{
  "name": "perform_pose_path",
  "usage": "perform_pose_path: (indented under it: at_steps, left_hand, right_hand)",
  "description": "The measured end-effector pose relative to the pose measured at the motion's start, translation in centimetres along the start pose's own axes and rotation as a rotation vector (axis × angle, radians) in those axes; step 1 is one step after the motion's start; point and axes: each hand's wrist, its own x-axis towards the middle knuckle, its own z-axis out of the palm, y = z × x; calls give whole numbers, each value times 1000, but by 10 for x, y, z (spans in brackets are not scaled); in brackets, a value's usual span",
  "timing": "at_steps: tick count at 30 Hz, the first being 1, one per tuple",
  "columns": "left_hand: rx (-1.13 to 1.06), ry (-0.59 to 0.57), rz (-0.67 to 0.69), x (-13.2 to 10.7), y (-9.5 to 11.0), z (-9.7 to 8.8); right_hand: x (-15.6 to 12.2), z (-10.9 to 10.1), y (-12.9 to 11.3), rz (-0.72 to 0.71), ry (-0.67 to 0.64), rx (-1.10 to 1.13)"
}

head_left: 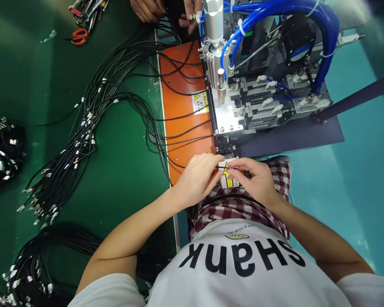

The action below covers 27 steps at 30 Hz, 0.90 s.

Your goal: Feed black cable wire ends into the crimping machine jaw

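Between my two hands a thin black cable (224,167) is stretched, just past the front corner of an orange plate (182,102). My left hand (198,178) pinches it from the left, thumb and fingers together. From the other side my right hand (258,181) pinches near the cable's end, its fingertips close to the left ones. Behind the fingertips, a label with yellow and white areas (230,182) is partly covered. Several more black cables (188,140) cross the orange plate into the edge of a metal machine (225,111).
Blue air hoses (331,47) arch over the machine. On the green table lie a large cable bundle (83,128), cable coils (3,149) at far left, and red-handled pliers (79,37). Another person's hands (150,9) are at the top. A dark bar (355,98) juts out right.
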Motion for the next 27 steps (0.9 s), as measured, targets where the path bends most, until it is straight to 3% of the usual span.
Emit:
perform_pose_path:
  at_steps: [6, 12, 17, 21, 27]
  left_hand:
    - [-188, 141, 71, 16, -3, 14]
    - [-202, 144, 69, 13, -7, 19]
    - [-332, 97, -67, 12, -2, 16]
    - [-393, 134, -165, 14, 1, 16]
    - [-418, 136, -191, 14, 4, 16]
  right_hand:
    - [4, -17, 5, -13, -40, -86]
    - [11, -25, 3, -85, 1, -171]
    - [14, -18, 1, 39, 11, -62]
    - [14, -15, 3, 133, 28, 50]
    - [16, -17, 2, 87, 39, 53]
